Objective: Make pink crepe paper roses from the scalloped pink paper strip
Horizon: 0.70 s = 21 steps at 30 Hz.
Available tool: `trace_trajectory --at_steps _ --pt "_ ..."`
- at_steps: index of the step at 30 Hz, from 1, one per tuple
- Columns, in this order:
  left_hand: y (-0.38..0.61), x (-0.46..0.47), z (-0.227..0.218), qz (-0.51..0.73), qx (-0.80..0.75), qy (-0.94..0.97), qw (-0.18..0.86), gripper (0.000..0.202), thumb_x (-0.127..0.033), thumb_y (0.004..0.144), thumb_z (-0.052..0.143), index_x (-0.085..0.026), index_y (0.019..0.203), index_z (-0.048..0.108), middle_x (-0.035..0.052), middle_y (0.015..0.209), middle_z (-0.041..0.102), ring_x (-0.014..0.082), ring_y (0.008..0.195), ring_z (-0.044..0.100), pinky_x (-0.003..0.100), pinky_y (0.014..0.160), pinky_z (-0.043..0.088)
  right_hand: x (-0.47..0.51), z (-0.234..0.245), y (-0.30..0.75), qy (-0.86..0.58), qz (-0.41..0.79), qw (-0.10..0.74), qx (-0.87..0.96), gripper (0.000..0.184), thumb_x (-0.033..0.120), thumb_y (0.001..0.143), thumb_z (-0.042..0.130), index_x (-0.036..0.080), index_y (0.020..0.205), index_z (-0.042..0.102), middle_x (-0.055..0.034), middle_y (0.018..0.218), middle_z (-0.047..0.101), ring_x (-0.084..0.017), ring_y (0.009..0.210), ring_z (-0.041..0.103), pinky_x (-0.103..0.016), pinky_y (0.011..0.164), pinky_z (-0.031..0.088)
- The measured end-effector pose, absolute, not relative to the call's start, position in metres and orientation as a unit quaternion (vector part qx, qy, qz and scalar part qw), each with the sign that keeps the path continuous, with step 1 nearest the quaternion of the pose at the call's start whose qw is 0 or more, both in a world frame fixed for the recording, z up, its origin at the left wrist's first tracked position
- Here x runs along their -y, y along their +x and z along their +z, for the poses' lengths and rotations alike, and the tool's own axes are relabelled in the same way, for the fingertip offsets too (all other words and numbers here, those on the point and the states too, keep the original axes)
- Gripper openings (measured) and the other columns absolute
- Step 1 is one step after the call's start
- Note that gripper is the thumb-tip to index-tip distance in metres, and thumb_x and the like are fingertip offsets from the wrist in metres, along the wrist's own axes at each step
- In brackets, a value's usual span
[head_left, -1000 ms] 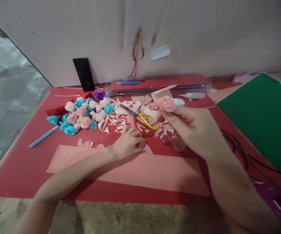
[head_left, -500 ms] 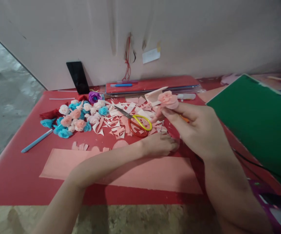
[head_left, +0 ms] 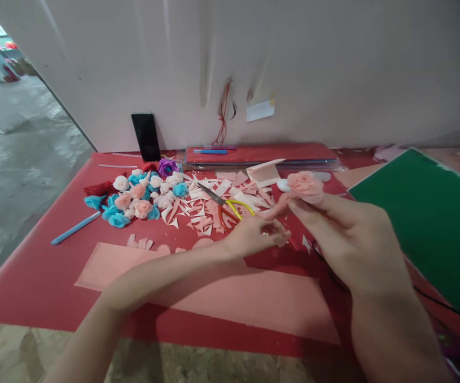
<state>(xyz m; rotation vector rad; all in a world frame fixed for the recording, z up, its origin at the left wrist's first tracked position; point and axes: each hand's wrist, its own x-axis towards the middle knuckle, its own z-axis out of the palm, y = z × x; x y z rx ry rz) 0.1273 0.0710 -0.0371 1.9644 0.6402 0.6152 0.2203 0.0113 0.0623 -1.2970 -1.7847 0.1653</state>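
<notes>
The person's forearms are reaching in from the bottom edge, the left one crossing low over a long salmon-pink paper sheet that is lying on the red-covered desk. The right hand is rising nearer and higher, thumb side showing, its grip pinching thumb against fingers on the base of a ruffled pink paper flower. That bloom is standing clear above the desk, its twisted tail pointing left. The left hand is hovering just beside the tail with fingers half curling; whether its grip is holding anything, I cannot tell.

Compared with a second ago, the left hand is no longer spreading beside the yellow-and-red-handled metal scissors but is reaching farther right, close to the flower. The right hand is keeping its pinch. The scissors are staying on the loose heap of pink and white paper scraps, the left hand now partly hiding their handles.

Farther back, blue, peach and white paper flowers are clustering on the left, and a black phone is leaning against a pale grey panel. A white paper slip is clinging to the panel; any writing on it is too small to read.
</notes>
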Motion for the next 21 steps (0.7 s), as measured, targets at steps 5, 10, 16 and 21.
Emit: trace_trajectory --at_steps 5,10,16,21 --pt "0.059 -0.073 -0.013 0.309 -0.300 0.668 0.607 0.012 -0.020 0.084 0.050 -0.011 0.080 0.058 0.0022 0.074 0.064 0.0098 0.070 0.063 0.024 0.072 0.051 -0.011 0.060 0.218 -0.520 0.215 0.452 0.693 0.020 0.028 0.085 0.051 0.023 0.067 0.060 0.0014 0.072 0.068 -0.015 0.070 0.064 -0.024 0.063 0.050" --pt "0.022 -0.068 0.010 0.377 -0.310 0.577 0.655 0.008 -0.021 0.077 0.056 -0.015 0.075 0.059 -0.0005 0.071 0.064 0.0093 0.069 0.061 0.023 0.071 0.048 -0.017 0.049 0.206 -0.505 0.305 0.417 0.692 0.025 0.038 0.084 0.053 0.024 0.067 0.063 -0.0008 0.081 0.067 -0.020 0.083 0.063 -0.030 0.075 0.050" --pt "0.018 -0.061 0.027 0.432 -0.270 0.546 0.665 0.003 -0.018 0.074 0.060 -0.015 0.073 0.060 -0.0016 0.069 0.063 0.0090 0.068 0.060 0.022 0.068 0.048 -0.013 0.034 0.199 -0.499 0.410 0.410 0.644 0.024 0.039 0.085 0.053 0.024 0.070 0.065 0.0010 0.088 0.068 -0.020 0.092 0.062 -0.033 0.085 0.048" --pt "0.019 -0.054 0.033 0.426 -0.232 0.555 0.676 0.004 -0.013 0.076 0.058 -0.014 0.072 0.060 -0.0015 0.069 0.062 0.0078 0.067 0.058 0.021 0.069 0.048 -0.014 0.025 0.206 -0.466 0.478 0.427 0.610 0.018 0.037 0.084 0.056 0.026 0.074 0.067 0.0020 0.095 0.070 -0.019 0.097 0.062 -0.034 0.093 0.047"
